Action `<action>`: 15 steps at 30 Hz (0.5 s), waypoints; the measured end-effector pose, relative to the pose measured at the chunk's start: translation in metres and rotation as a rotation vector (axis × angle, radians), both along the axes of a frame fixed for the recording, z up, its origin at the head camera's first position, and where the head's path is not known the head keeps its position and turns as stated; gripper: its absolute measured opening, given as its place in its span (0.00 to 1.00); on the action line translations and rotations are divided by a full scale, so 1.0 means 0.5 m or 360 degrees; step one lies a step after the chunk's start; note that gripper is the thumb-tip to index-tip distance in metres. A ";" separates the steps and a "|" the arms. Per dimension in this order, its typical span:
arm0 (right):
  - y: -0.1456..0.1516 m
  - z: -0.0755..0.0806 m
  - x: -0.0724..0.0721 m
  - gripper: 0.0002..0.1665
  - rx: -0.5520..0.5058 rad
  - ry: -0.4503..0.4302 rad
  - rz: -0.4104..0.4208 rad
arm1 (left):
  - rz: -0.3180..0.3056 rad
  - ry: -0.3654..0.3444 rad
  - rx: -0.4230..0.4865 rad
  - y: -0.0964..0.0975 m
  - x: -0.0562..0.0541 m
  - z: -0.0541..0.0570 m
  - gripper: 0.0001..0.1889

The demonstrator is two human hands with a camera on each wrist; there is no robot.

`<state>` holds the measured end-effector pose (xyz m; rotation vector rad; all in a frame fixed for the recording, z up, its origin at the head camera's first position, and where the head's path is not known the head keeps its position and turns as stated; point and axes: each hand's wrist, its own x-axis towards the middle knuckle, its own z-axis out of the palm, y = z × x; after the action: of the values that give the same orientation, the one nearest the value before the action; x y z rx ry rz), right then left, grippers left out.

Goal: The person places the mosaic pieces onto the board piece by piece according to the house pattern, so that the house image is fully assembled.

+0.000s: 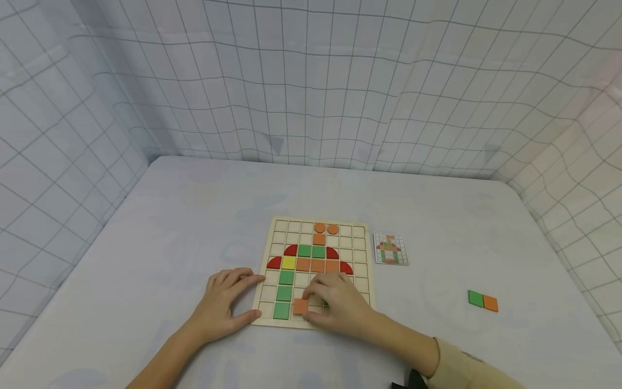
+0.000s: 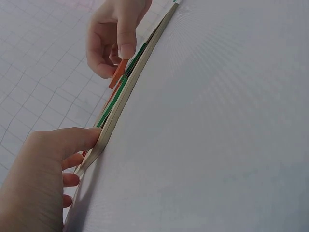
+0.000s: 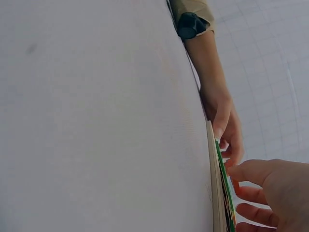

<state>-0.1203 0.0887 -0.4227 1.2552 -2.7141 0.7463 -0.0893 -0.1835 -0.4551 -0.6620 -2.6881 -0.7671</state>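
Note:
A wooden grid board (image 1: 264,319) lies on the table with a pattern of coloured tiles. My left hand (image 1: 225,305) rests at its left edge, with thumb and forefinger touching the rim; in the left wrist view the thumb of the left hand (image 2: 53,159) lies against the board's side. My right hand (image 1: 342,302) pinches an orange square tile (image 1: 300,306) over the lower rows, beside a green square tile (image 1: 281,310). The left wrist view shows this orange tile (image 2: 117,75) tilted above the board. Part of the board's lower right is hidden by the right hand.
To the right of the board lies a small pattern card (image 1: 391,248). Farther right, a loose green tile (image 1: 475,298) and an orange tile (image 1: 491,303) lie side by side. White grid-patterned cloth (image 1: 320,97) surrounds the table (image 1: 204,200).

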 end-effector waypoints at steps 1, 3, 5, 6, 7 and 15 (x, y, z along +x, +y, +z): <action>-0.002 -0.001 0.001 0.13 0.0008 0.0014 0.0005 | 0.0000 0.0000 -0.0001 0.000 0.000 0.000 0.30; -0.004 -0.001 0.003 0.13 0.0021 0.0036 0.0013 | 0.0002 0.0001 -0.0002 0.000 0.000 0.000 0.30; -0.006 -0.001 0.006 0.12 0.0050 0.0053 0.0015 | 0.0004 0.0002 -0.0004 0.001 0.000 0.000 0.30; -0.007 -0.001 0.007 0.12 0.0062 0.0055 0.0012 | 0.0005 0.0002 -0.0007 0.001 0.000 0.000 0.30; -0.007 -0.001 0.008 0.12 0.0077 0.0055 0.0009 | 0.0006 0.0004 -0.0008 0.001 0.000 0.000 0.30; -0.008 0.001 0.011 0.13 0.0119 0.0020 -0.0014 | 0.0002 0.0012 -0.0011 0.001 0.000 0.000 0.30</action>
<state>-0.1150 0.0848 -0.4223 1.2570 -2.7595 0.6396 -0.0895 -0.1831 -0.4551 -0.6637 -2.6855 -0.7536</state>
